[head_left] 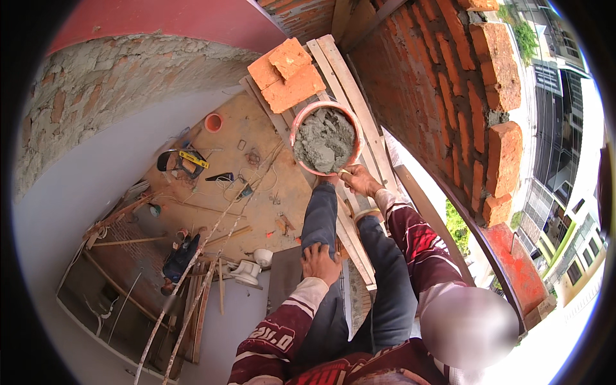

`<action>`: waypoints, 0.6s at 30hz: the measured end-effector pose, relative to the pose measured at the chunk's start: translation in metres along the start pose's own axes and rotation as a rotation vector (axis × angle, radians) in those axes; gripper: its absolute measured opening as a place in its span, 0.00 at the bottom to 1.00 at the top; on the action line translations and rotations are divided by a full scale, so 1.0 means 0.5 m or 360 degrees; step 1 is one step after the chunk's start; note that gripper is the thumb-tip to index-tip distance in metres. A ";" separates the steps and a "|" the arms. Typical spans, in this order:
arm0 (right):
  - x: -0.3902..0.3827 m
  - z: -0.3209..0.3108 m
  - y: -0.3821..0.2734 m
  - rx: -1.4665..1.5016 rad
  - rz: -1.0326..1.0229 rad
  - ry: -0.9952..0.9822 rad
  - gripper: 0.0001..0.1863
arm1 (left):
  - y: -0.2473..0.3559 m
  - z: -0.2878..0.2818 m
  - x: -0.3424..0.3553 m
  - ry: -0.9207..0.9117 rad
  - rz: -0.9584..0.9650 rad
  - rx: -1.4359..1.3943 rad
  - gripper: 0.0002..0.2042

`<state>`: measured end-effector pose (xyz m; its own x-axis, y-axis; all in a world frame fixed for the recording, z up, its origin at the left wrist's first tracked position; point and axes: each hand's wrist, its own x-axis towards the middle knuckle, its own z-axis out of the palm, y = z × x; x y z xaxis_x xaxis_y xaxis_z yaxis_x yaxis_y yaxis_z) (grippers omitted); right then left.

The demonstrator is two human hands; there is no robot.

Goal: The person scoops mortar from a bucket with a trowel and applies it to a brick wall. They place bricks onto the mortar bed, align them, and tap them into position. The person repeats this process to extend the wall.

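A round reddish bucket (357,122) full of wet grey mortar (325,138) stands on the planks in front of me. My right hand (360,179) is closed at its near rim. A small pale yellowish end pokes out between the fingers, and the rest of what they grip is hidden. Lying flat on my left trouser leg near the knee is my left hand (322,263), fingers apart and holding nothing. Several orange bricks (292,83) are stacked just beyond the bucket.
Wooden planks (350,77) form a narrow raised platform. An unfinished brick wall (459,96) rises on the right, with houses outside. Far below left, the floor (256,221) holds an orange bucket (213,122), a yellow spirit level (194,159), a white toilet (245,273) and another person (181,260).
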<state>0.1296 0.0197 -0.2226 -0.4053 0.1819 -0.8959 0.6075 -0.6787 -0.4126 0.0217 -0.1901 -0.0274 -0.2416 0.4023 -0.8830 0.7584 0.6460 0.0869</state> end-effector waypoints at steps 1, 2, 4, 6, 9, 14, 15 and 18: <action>-0.013 -0.010 0.000 -0.0039 -0.0041 0.0003 0.17 | -0.002 -0.002 -0.001 -0.0043 -0.0014 -0.0054 0.24; -0.027 -0.020 -0.005 0.0006 -0.0065 -0.0030 0.16 | -0.001 -0.005 0.006 -0.0082 -0.0012 -0.0082 0.24; -0.063 -0.036 -0.022 0.0052 -0.0074 -0.0040 0.16 | 0.007 -0.014 0.008 -0.0098 0.0011 -0.0045 0.25; -0.106 -0.050 -0.045 0.0009 -0.0073 0.0018 0.15 | 0.017 -0.024 0.005 -0.0122 -0.0055 -0.0013 0.24; -0.189 -0.078 -0.072 0.0142 -0.0200 0.0088 0.16 | 0.032 -0.033 0.003 -0.0122 -0.0104 0.0048 0.25; -0.339 -0.176 -0.150 0.0425 -0.0289 0.0343 0.17 | 0.036 -0.032 -0.001 -0.0104 -0.0035 0.0072 0.25; -0.372 -0.203 -0.175 0.0491 -0.0363 0.0414 0.16 | 0.036 -0.032 -0.001 -0.0091 -0.0017 0.0065 0.25; -0.455 -0.280 -0.270 0.0641 -0.0522 0.0700 0.16 | 0.038 -0.033 0.000 -0.0094 -0.0023 0.0092 0.24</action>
<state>0.2355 0.1695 0.0136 -0.1579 0.6383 -0.7534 0.1644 -0.7353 -0.6574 0.0259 -0.1672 -0.0181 -0.2178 0.3534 -0.9097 0.7892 0.6122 0.0489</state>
